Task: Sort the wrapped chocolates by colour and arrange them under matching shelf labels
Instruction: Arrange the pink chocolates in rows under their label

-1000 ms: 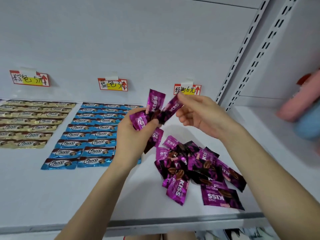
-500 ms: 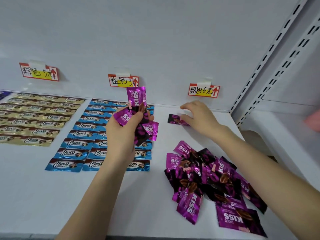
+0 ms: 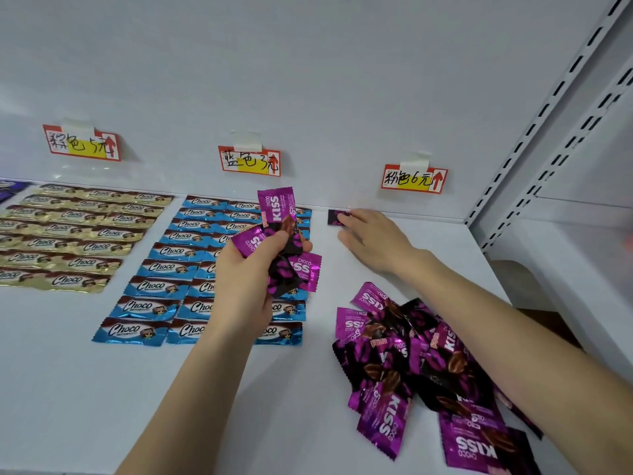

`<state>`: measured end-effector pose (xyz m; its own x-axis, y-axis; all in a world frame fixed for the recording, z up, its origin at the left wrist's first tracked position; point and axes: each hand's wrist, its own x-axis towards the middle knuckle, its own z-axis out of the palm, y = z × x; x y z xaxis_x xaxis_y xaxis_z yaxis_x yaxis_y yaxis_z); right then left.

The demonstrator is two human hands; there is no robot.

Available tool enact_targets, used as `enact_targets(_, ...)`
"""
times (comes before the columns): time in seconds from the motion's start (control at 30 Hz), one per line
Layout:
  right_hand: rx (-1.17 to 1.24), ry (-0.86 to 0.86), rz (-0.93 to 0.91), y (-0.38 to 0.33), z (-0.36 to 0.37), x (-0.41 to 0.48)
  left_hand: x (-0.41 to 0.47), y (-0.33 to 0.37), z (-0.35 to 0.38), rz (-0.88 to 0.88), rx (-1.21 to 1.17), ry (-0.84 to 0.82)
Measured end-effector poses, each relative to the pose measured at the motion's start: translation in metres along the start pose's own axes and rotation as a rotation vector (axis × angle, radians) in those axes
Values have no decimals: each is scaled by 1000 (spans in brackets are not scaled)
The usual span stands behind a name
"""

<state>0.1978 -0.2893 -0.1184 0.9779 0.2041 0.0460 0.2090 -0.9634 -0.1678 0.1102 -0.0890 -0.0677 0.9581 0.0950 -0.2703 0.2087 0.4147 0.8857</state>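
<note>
The left hand (image 3: 253,272) clutches a purple bunch (image 3: 278,209); the right hand (image 3: 371,238), fingers flat, presses one purple chocolate (image 3: 333,217) beneath the pink label (image 3: 414,178); the purple pile (image 3: 411,365) lies beside its forearm.

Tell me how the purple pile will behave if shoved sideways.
The purple pile lies loose and overlapping, so it probably scatters. Glossy foil on the smooth shelf suggests slippery. The held wrappers stand unbent in the left hand: likely light, fairly stiff.

Glossy foil-like purple wrappers (image 3: 404,368), shiny blue wrappers (image 3: 161,286) and gold wrappers (image 3: 68,241) lie on a smooth matt white shelf (image 3: 68,389) under paper labels (image 3: 414,179).
</note>
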Motion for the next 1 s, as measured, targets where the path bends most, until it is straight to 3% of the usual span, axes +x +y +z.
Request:
enact_targets(0.17,-23,136,-10,-3,4,-6,0,-1,1,-8,13,6)
enact_targets(0.63,-54,-42,-58,-4,-3,-3,-2,-4,1,-27,37,-114)
enact_targets(0.7,193,61,-36,-13,-16,-8,-3,-3,1,-16,25,-166)
enact_targets(0.77,591,180,15,-27,-37,-19,-5,-3,1,-5,17,-210)
enact_targets(0.83,992,143,37,-41,-62,-33,-7,-3,2,5,35,-257)
enact_targets(1.0,1210,18,87,-51,-90,-65,-13,-5,8,19,71,-396)
